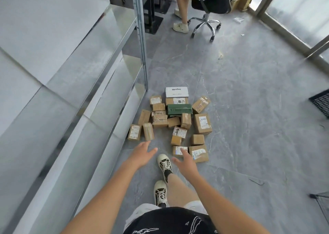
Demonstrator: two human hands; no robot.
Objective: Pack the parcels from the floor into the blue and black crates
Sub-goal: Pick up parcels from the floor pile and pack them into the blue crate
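Observation:
Several small brown cardboard parcels (203, 123) lie in a heap on the grey floor, with a green box (179, 109) and a white box (176, 92) among them. My left hand (142, 152) is stretched out with straight fingers, just short of a tall taped parcel (148, 131). My right hand (185, 162) is also spread and holds nothing; its fingertips overlap a labelled parcel (179, 150) at the heap's near edge. A black crate's corner (321, 103) shows at the right edge. No blue crate is in view.
A metal shelving rack (114, 84) runs along the left, its post beside the heap. A seated person on a black swivel chair (211, 7) is at the back. My feet in white shoes (164, 162) stand just before the parcels. A wire basket corner (322, 203) is at lower right.

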